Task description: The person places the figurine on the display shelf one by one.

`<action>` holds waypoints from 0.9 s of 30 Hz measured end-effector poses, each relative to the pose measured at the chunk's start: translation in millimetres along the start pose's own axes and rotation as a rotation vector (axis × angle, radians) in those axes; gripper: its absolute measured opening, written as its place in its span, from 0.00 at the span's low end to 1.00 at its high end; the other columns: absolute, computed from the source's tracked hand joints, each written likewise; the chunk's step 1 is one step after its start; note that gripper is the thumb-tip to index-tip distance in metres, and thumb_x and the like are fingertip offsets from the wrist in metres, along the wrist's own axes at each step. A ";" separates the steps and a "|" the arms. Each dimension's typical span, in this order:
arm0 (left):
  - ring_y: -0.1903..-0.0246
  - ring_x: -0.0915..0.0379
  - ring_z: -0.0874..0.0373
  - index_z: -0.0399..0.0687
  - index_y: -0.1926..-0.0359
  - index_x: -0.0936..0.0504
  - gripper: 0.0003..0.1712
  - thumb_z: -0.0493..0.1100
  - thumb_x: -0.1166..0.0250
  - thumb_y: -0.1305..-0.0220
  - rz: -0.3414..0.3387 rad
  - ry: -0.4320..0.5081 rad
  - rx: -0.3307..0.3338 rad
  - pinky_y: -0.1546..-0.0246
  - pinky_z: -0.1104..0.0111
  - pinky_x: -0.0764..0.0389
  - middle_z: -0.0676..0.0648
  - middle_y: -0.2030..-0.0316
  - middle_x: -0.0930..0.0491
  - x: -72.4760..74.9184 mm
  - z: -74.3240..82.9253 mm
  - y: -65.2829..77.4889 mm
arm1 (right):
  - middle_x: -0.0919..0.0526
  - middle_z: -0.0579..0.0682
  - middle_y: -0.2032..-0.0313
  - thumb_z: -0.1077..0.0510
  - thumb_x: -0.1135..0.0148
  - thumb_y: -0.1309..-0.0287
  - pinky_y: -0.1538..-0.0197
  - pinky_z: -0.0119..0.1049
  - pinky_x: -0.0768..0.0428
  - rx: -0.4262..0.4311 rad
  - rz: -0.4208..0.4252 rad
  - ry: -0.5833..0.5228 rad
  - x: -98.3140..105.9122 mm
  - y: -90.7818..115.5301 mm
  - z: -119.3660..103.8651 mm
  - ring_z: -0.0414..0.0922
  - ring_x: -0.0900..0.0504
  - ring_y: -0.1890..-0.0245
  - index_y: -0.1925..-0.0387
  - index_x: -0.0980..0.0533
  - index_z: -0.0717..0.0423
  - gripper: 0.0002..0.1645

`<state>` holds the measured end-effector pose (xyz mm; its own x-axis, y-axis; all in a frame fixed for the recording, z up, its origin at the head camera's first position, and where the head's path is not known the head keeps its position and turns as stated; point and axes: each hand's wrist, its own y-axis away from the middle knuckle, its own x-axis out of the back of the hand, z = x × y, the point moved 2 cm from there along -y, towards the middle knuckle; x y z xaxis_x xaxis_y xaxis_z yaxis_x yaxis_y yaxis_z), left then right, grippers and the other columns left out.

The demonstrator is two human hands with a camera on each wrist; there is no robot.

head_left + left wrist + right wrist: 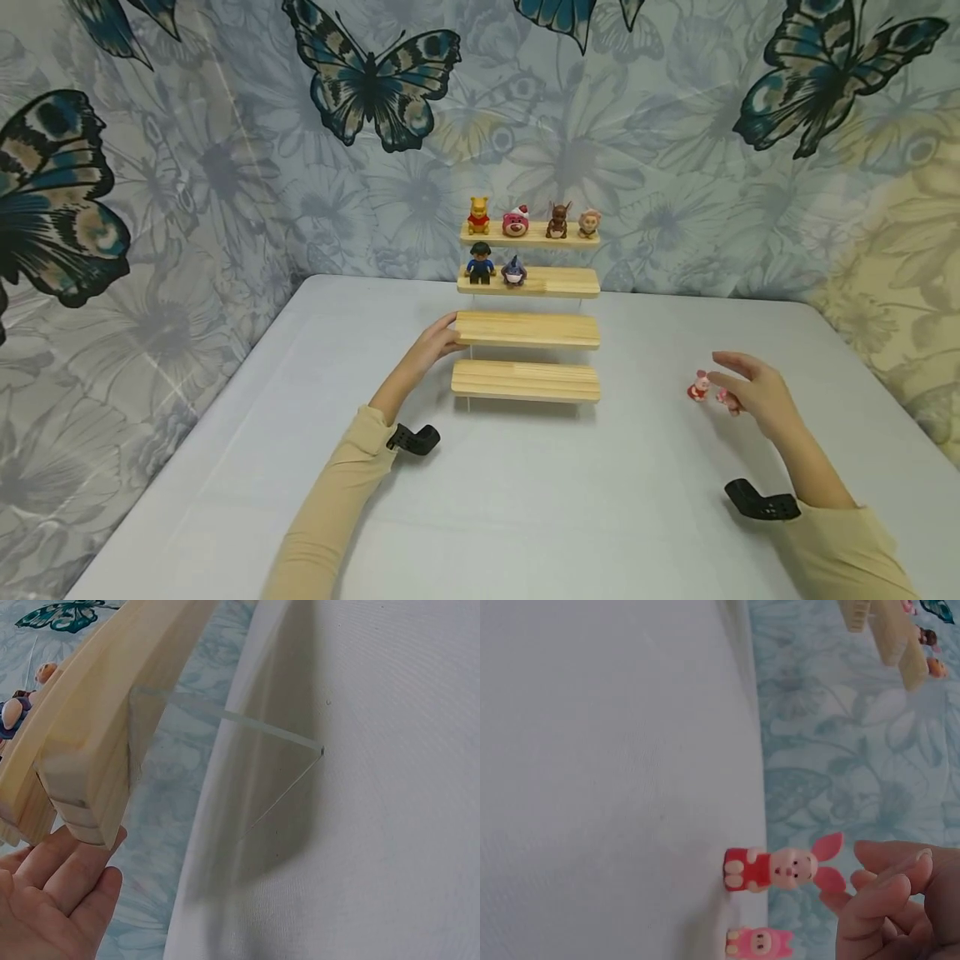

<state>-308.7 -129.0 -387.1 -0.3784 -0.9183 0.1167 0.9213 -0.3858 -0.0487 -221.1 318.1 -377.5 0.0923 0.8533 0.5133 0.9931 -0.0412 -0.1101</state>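
Observation:
A small pig figurine in red (699,387) stands on the table. Beside it is a smaller pink hooded figurine (760,943), partly behind fingers in the head view. My right hand (756,396) hovers by both, thumb and index finger apart, with a gap between the fingers and the red pig's ears (829,862) in the right wrist view. At the left end of a tiered wooden display shelf (528,330), my left hand (431,346) grips the second board from the bottom. Its fingers (75,877) pass behind the lowest board in the left wrist view; the thumb is hidden there.
Four-tier shelf: its top board holds a yellow bear (478,215), a pink bear (516,222), a brown figurine (557,221) and a round-faced figurine (589,222). Below stand a blue-clad figurine (480,265) and a purple-blue one (513,272). Butterfly-patterned cloth (420,200) hangs behind the white table (585,500).

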 end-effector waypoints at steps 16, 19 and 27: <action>0.47 0.36 0.44 0.38 0.32 0.53 0.30 0.38 0.57 0.33 -0.031 0.039 0.034 0.43 0.62 0.41 0.34 0.41 0.39 0.5 1.1 -2.0 | 0.24 0.58 0.80 0.53 0.45 0.40 0.83 0.38 0.28 -0.025 -0.005 0.225 0.2 -1.9 7.0 0.43 0.31 0.89 0.49 0.31 0.72 0.26; 0.48 0.34 0.46 0.40 0.32 0.52 0.31 0.40 0.56 0.33 -0.009 0.035 0.037 0.43 0.63 0.41 0.36 0.42 0.37 -0.1 0.7 -1.0 | 0.25 0.56 0.85 0.53 0.45 0.40 0.83 0.37 0.28 -0.025 0.002 0.244 -0.8 -2.6 7.0 0.43 0.30 0.89 0.51 0.30 0.72 0.25; 0.48 0.33 0.46 0.39 0.32 0.54 0.33 0.42 0.55 0.36 0.002 0.020 0.014 0.43 0.63 0.41 0.37 0.41 0.39 -0.2 -2.6 0.1 | 0.27 0.55 0.86 0.50 0.46 0.40 0.83 0.37 0.30 -0.050 -0.010 0.260 -3.0 -3.8 6.9 0.44 0.30 0.89 0.52 0.29 0.72 0.27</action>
<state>-308.9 -129.1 -389.7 -0.3780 -0.9208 0.0963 0.9232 -0.3826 -0.0349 -225.6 319.3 -384.5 0.0920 0.6918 0.7162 0.9958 -0.0650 -0.0652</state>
